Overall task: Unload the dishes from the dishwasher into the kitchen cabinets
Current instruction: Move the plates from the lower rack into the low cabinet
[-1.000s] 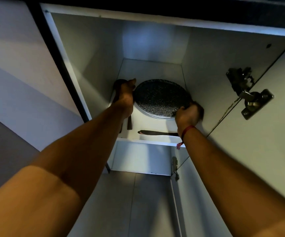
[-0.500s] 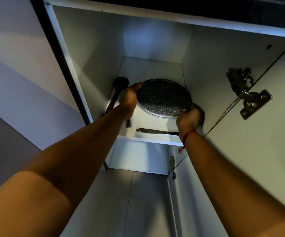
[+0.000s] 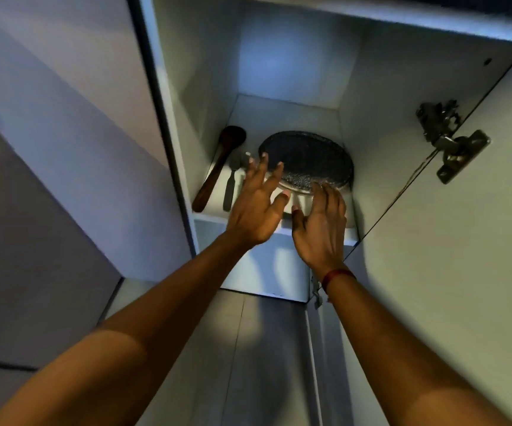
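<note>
Cabinet (image 3: 294, 56): white, open, dim, seen from below; door hinge (image 3: 451, 146) right of plate.
Plate (image 3: 310, 158): dark, speckled, lying flat on shelf (image 3: 288, 115), towards its right side.
Wooden spoon (image 3: 217, 170): left of plate, against cabinet wall.
Metal utensil (image 3: 231, 182): between wooden spoon and plate.
Left hand (image 3: 257, 210): fingers spread, holding nothing, tips over plate's left rim; contact unclear.
Right hand (image 3: 320, 226): fingers loosely straight, holding nothing, at plate's near rim.

Red thread bracelet (image 3: 338, 275), bare forearms
</note>
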